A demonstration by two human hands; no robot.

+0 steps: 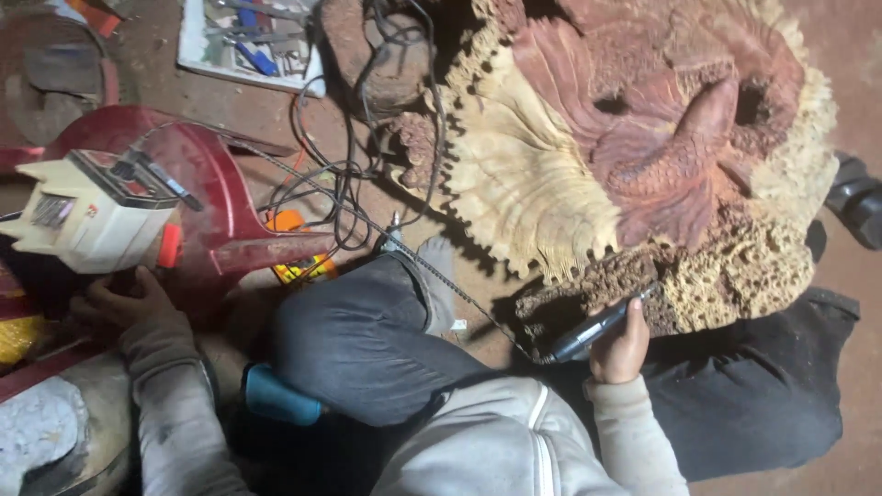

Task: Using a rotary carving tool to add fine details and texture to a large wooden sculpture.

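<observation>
A large wood carving (634, 138), red-brown in the middle with pale yellow rims, lies on the floor ahead of me. My right hand (620, 349) grips a dark pen-like rotary handpiece (597, 329), its tip touching the rough lower edge of the carving. A braided flexible shaft (432, 276) runs from the handpiece across my knee toward the left. My left hand (124, 298) reaches under the cream-coloured motor box (87, 211) that sits on a red plastic chair (216, 197), fingers curled near an orange knob (168, 246).
A white tray of hand tools (248, 41) lies at the top. Black cables (344, 147) tangle on the dirt floor beside the carving. An orange and yellow object (299, 257) lies by my knee, and a blue handle (280, 397) beneath it. A dark shoe (859, 197) is at right.
</observation>
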